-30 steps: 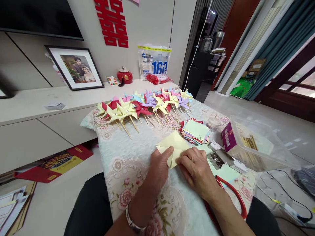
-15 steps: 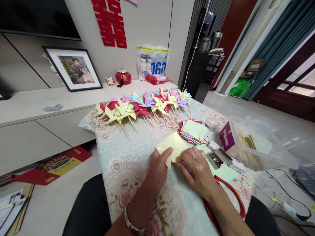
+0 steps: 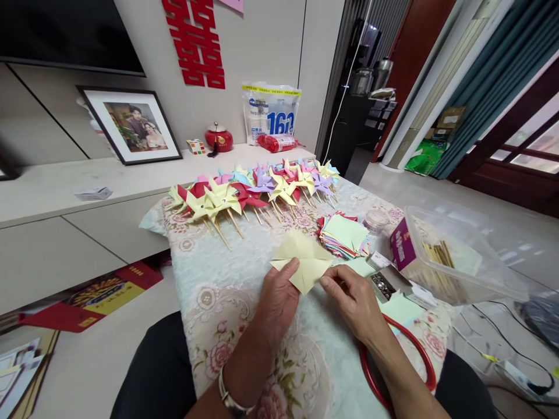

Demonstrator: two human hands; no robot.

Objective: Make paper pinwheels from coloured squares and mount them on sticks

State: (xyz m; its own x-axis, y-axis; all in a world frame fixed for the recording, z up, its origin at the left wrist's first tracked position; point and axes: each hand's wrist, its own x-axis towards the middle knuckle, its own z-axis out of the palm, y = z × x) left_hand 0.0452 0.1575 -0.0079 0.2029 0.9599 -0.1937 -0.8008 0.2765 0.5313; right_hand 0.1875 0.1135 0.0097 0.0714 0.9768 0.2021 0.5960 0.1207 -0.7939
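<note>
1. The left hand lies palm down on the floral tablecloth, its forefinger stretched out and pressing the near left edge of the pale yellow folded paper; nothing is clasped in it.
2. The right hand rests just right of the paper, thumb and forefinger pinched together at the paper's right corner; whether they hold the paper itself I cannot tell.
3. The paper lies flat on the cloth between both hands, in front of the stack of coloured paper squares and well short of the row of finished pinwheels.
4. A second ago the right hand lay over the paper's near corner; it has since drawn back to the right, and more of the folded shape shows.
</note>
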